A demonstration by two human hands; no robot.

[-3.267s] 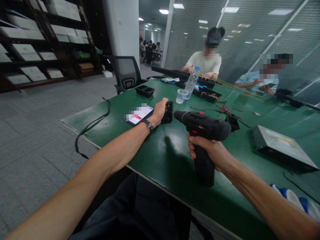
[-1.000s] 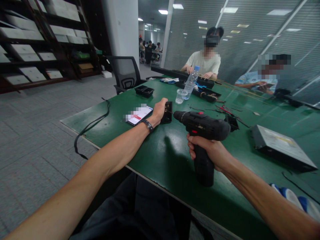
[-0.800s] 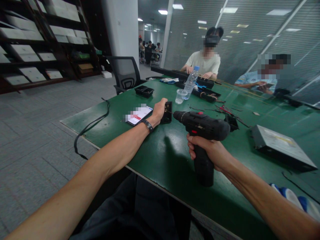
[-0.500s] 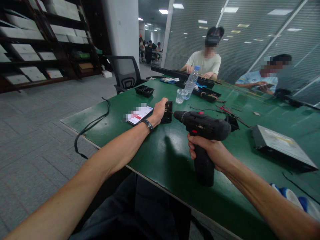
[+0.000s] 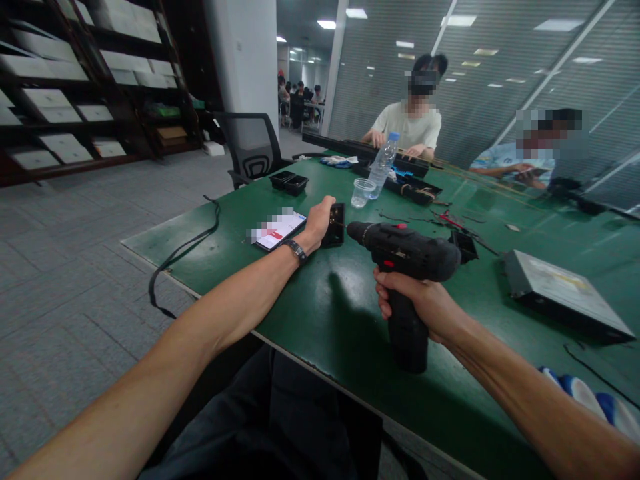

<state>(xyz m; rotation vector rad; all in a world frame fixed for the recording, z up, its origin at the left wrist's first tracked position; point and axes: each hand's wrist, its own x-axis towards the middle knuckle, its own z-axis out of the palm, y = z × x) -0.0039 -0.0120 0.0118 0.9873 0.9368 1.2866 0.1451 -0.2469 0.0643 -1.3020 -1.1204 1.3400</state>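
My left hand (image 5: 319,225) is closed around the left side of a small open black box (image 5: 338,227), holding it on edge on the green table (image 5: 280,300). Small brass-coloured bits show inside the box. In my right hand (image 5: 417,297) is a black cordless drill (image 5: 410,250), held level by its handle. Its bit points left at the box's open side; whether the tip touches anything inside, I cannot tell. Left of the box lies a phone (image 5: 281,229) with a lit screen.
Beyond are black trays (image 5: 289,183), a plastic cup (image 5: 361,193) and a water bottle (image 5: 384,167). On the right lie a metal-topped case (image 5: 570,293), another black box (image 5: 464,247) and blue-white gloves (image 5: 585,397). Two people sit across the table. A black strap (image 5: 185,247) hangs over the left edge.
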